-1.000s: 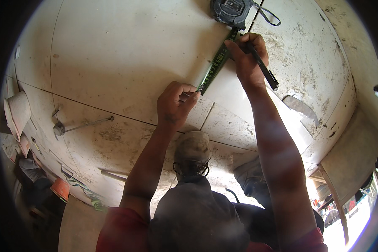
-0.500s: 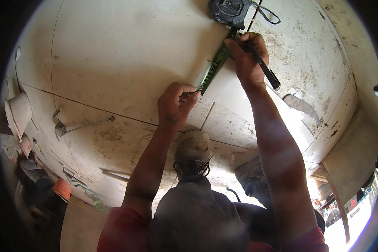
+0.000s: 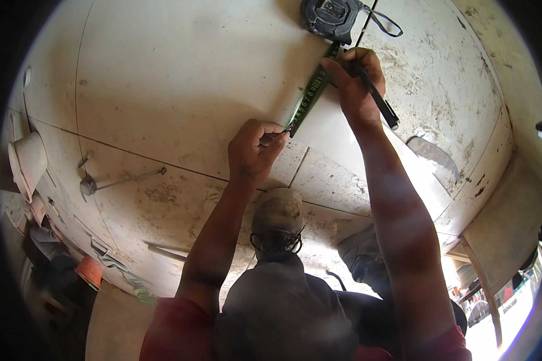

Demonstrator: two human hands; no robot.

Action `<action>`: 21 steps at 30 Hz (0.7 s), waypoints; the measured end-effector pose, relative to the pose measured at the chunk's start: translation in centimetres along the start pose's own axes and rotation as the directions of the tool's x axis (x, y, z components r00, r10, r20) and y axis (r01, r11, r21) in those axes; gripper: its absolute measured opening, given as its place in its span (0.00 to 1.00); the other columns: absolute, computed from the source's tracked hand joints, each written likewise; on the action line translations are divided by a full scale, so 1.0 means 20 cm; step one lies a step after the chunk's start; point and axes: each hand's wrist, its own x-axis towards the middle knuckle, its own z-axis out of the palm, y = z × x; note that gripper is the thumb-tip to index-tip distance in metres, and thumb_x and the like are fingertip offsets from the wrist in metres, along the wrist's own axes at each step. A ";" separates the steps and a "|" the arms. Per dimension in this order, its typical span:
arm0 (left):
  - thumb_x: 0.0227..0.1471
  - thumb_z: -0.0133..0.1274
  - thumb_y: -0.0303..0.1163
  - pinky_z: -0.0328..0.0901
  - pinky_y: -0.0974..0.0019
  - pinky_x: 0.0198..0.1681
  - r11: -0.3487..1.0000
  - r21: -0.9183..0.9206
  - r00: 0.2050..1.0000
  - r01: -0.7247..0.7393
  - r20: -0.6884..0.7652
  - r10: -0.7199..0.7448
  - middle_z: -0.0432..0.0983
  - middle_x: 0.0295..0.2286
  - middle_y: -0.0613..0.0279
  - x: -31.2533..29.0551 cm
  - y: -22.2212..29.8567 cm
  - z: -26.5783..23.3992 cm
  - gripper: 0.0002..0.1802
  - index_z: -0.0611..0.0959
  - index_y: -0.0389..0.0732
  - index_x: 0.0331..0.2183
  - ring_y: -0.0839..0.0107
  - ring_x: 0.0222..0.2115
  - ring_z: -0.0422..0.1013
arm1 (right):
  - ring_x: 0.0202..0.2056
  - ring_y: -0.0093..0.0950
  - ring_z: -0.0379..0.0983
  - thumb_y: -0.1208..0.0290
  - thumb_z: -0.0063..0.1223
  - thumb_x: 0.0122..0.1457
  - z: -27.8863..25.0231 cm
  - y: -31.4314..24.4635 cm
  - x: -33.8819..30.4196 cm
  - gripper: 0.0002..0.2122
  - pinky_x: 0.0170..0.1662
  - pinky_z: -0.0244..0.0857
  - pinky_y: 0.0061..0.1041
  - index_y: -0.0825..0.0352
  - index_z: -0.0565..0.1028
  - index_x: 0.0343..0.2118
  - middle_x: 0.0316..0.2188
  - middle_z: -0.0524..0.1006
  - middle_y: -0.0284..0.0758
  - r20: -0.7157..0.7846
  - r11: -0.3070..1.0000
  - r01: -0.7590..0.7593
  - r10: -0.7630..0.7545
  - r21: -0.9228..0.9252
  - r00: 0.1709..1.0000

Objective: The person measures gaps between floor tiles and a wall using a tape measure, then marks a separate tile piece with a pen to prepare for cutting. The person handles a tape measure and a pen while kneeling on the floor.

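Observation:
A dark tape measure (image 3: 330, 19) with a wrist loop lies on the pale panel surface at the top. Its green-and-black blade (image 3: 310, 91) runs out diagonally toward me. My left hand (image 3: 250, 150) pinches the blade's end between thumb and fingers. Farther up, my right hand (image 3: 361, 87) is closed on a black pen (image 3: 379, 99), whose barrel slants out past the palm. The right thumb rests at the blade's edge near the case. What the pen's tip touches is hidden by the fingers.
Below my hands are my shoe (image 3: 277, 210) and a dark trouser leg. A grey curved blade (image 3: 433, 155) lies right. On the left are a metal tool with a long rod (image 3: 129, 177), a pale bucket (image 3: 29, 165) and an orange container (image 3: 89, 272). Dark seams cross the panels.
Almost everything holds its place. The whole picture has shifted very slightly, and the pen's outer end has dipped a little to the left.

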 end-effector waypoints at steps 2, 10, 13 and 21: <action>0.50 0.63 0.26 0.73 0.71 0.31 1.000 0.006 1.000 -0.002 0.000 0.002 0.77 0.30 0.60 0.00 0.00 0.00 0.08 0.81 0.37 0.33 0.74 0.27 0.77 | 0.28 0.21 0.74 0.71 0.70 0.47 0.00 -0.01 0.00 0.15 0.35 0.69 0.22 0.64 0.71 0.32 0.25 0.78 0.31 0.001 1.000 -0.001 0.001 -0.012 1.000; 0.51 0.62 0.25 0.73 0.71 0.31 1.000 0.013 1.000 -0.011 -0.017 0.012 0.77 0.31 0.60 0.00 0.01 0.01 0.07 0.81 0.37 0.33 0.74 0.28 0.77 | 0.29 0.21 0.76 0.72 0.67 0.49 0.00 -0.02 -0.03 0.13 0.35 0.70 0.23 0.64 0.71 0.33 0.26 0.79 0.33 -0.032 0.999 0.013 -0.015 -0.045 0.999; 0.51 0.62 0.25 0.73 0.71 0.32 1.000 0.021 1.000 -0.019 -0.014 0.020 0.77 0.31 0.60 0.00 0.01 0.01 0.07 0.81 0.37 0.33 0.75 0.28 0.77 | 0.29 0.21 0.75 0.73 0.67 0.49 0.01 -0.02 -0.03 0.13 0.35 0.70 0.22 0.64 0.71 0.33 0.26 0.79 0.33 -0.032 1.000 0.012 -0.013 -0.019 0.999; 0.51 0.62 0.24 0.73 0.71 0.31 1.000 0.009 1.000 -0.022 -0.006 0.022 0.77 0.31 0.59 0.00 0.02 0.00 0.07 0.81 0.37 0.34 0.74 0.28 0.77 | 0.28 0.21 0.74 0.71 0.68 0.48 0.00 -0.03 -0.02 0.14 0.36 0.69 0.23 0.64 0.71 0.33 0.26 0.78 0.32 -0.029 0.997 0.015 -0.017 -0.078 0.999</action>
